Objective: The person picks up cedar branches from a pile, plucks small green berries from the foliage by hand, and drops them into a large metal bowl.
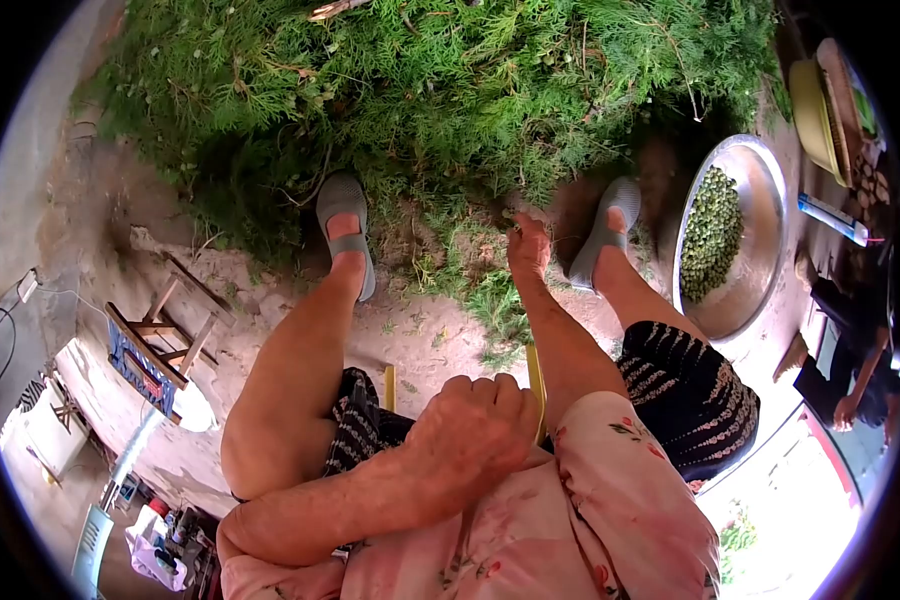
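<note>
My left hand (475, 430) is closed in a fist in front of my body, its back toward me. Whatever it may hold is hidden inside the fingers. Stretched down between my feet, my right hand (528, 245) has its fingers drawn together low at the edge of a large heap of green conifer branches (450, 90). Anything in its fingertips is too small to make out. Loose green sprigs (498, 300) lie on the ground just below that hand. To the right, a wide metal basin (760, 230) holds many small green cones or berries (710, 235).
My grey shoes (342, 205) stand on either side of my right hand. A small wooden chair (160, 340) is at left. A yellow bowl (815, 115) and a blue-and-white tube (832, 218) lie beyond the basin. Another person (855, 350) is at far right.
</note>
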A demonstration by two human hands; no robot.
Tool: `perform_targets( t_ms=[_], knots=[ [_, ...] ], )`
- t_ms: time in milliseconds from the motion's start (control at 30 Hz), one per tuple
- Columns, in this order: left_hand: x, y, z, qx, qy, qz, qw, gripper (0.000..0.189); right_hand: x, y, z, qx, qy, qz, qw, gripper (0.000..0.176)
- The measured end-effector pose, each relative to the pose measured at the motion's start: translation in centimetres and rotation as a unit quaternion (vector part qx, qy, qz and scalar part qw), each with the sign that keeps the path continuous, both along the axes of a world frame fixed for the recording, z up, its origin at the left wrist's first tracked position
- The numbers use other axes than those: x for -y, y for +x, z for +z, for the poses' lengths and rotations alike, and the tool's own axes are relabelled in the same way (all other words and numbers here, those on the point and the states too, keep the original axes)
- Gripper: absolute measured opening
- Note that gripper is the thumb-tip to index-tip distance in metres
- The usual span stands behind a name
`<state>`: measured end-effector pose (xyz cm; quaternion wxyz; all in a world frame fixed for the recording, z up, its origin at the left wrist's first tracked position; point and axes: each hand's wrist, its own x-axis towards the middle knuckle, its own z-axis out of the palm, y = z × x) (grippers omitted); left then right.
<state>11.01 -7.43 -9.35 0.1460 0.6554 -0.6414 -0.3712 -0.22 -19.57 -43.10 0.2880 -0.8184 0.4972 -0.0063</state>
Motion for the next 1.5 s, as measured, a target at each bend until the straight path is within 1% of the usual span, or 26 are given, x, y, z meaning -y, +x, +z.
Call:
perform_targets(
  t_ms=[100, 233, 300, 333, 367, 433, 467, 500, 600, 700, 733, 767, 833, 900, 967, 1033, 1100, 1133, 1167, 1233, 1267, 1300, 1367, 1400, 1433, 1500],
  knots=[
    [0.1, 0.0, 0.1, 0.015, 0.000, 0.001, 1.000, 0.018, 0.0, 0.1, 0.6, -0.055, 0.052, 0.006, 0.997, 0.017],
    [-0.1, 0.1, 0.2, 0.043, -0.007, -0.011, 0.999, 0.017, 0.7, -1.9, 0.0, -0.044, 0.052, -0.042, 0.997, 0.016],
    [-0.2, 0.0, 0.0, 0.036, -0.005, -0.014, 0.999, 0.018, 0.6, -2.4, 0.9, -0.198, 0.017, -0.148, 0.969, 0.016],
    [-0.3, -0.1, 0.0, 0.030, -0.002, -0.016, 0.999, 0.018, 0.5, -2.3, 1.8, -0.170, -0.034, -0.124, 0.977, 0.016],
    [-0.3, -0.2, 0.0, 0.030, -0.001, -0.016, 0.999, 0.018, 0.3, -2.2, 1.5, -0.171, -0.033, -0.124, 0.977, 0.016],
    [-0.3, -0.3, 0.0, 0.033, 0.002, -0.019, 0.999, 0.018, 0.0, -1.6, 1.0, -0.071, -0.026, 0.041, 0.996, 0.019],
    [-0.2, -0.2, 0.1, 0.034, 0.002, -0.019, 0.999, 0.018, -0.6, -1.2, 0.8, -0.053, 0.022, 0.039, 0.998, 0.019],
    [0.0, -0.1, 0.2, 0.036, 0.001, -0.014, 0.999, 0.018, -1.0, -0.5, 0.9, -0.052, 0.022, 0.040, 0.998, 0.019],
    [-0.2, 0.0, -0.1, 0.051, 0.000, -0.014, 0.999, 0.018, -1.5, 1.3, 1.1, 0.032, -0.034, -0.027, 0.999, 0.028],
    [-0.2, 0.2, 0.2, 0.057, 0.020, -0.035, 0.998, 0.019, -1.8, -0.6, 1.1, -0.020, -0.003, -0.028, 0.999, 0.035],
    [-0.2, 0.3, 0.3, 0.060, 0.040, -0.052, 0.996, 0.020, -1.9, -0.9, 1.6, -0.010, -0.010, -0.066, 0.998, 0.034],
    [-0.3, 0.2, 0.1, 0.061, 0.039, -0.052, 0.996, 0.020, -1.7, -1.4, 1.2, -0.009, -0.010, -0.065, 0.998, 0.034],
    [-0.8, -0.2, -0.4, 0.105, -0.016, -0.052, 0.993, 0.024, -1.2, -2.8, 0.7, 0.026, 0.006, -0.039, 0.999, 0.035],
    [-1.0, -0.1, -0.4, 0.095, -0.006, -0.059, 0.994, 0.025, -0.8, -2.8, 0.2, 0.021, 0.010, -0.024, 0.999, 0.036],
    [-1.0, -0.2, -0.4, 0.087, 0.003, -0.062, 0.994, 0.025, -0.4, -2.2, 0.1, -0.081, 0.051, 0.022, 0.995, 0.035],
    [-1.1, -0.3, -0.7, 0.113, -0.021, -0.060, 0.992, 0.025, -0.2, -2.0, 0.4, -0.087, 0.038, 0.048, 0.994, 0.031],
    [-0.8, -0.1, -0.2, 0.110, 0.001, -0.068, 0.992, 0.026, -0.2, -2.4, 0.4, -0.299, 0.095, 0.009, 0.949, 0.025],
    [-0.6, 0.1, -0.1, 0.108, 0.022, -0.074, 0.991, 0.027, -0.7, -2.8, 0.5, -0.318, 0.096, -0.068, 0.941, 0.023],
    [-0.6, 0.1, -0.1, 0.108, 0.020, -0.073, 0.991, 0.027, -1.0, -3.4, 0.8, -0.319, 0.093, -0.068, 0.941, 0.023],
    [-0.7, 0.1, -0.2, 0.122, 0.002, -0.065, 0.990, 0.026, -1.8, -4.2, 1.8, -0.218, 0.011, -0.144, 0.965, 0.022],
    [-0.9, -0.1, -0.2, 0.121, 0.003, -0.066, 0.990, 0.026, -1.8, -4.2, 1.8, -0.116, 0.009, -0.100, 0.988, 0.021],
    [-1.1, -0.3, -0.3, 0.122, 0.001, -0.073, 0.990, 0.025, -1.4, -3.8, 1.1, -0.017, -0.019, -0.004, 1.000, 0.022],
    [-1.3, -0.5, -0.5, 0.122, 0.000, -0.081, 0.989, 0.024, -2.0, -2.6, -0.1, 0.036, 0.020, 0.019, 0.999, 0.024],
    [-1.3, -0.4, -0.6, 0.127, -0.004, -0.078, 0.989, 0.024, -2.1, -1.6, -0.3, 0.069, -0.021, 0.036, 0.997, 0.021],
    [-1.3, -0.4, -0.7, 0.132, -0.009, -0.075, 0.988, 0.024, -1.9, -0.7, -0.3, 0.071, -0.020, 0.037, 0.997, 0.021],
    [-0.9, -0.1, -0.2, 0.123, 0.010, -0.074, 0.990, 0.025, -1.6, 0.7, -0.1, -0.101, 0.044, 0.070, 0.991, 0.025]
  ],
)
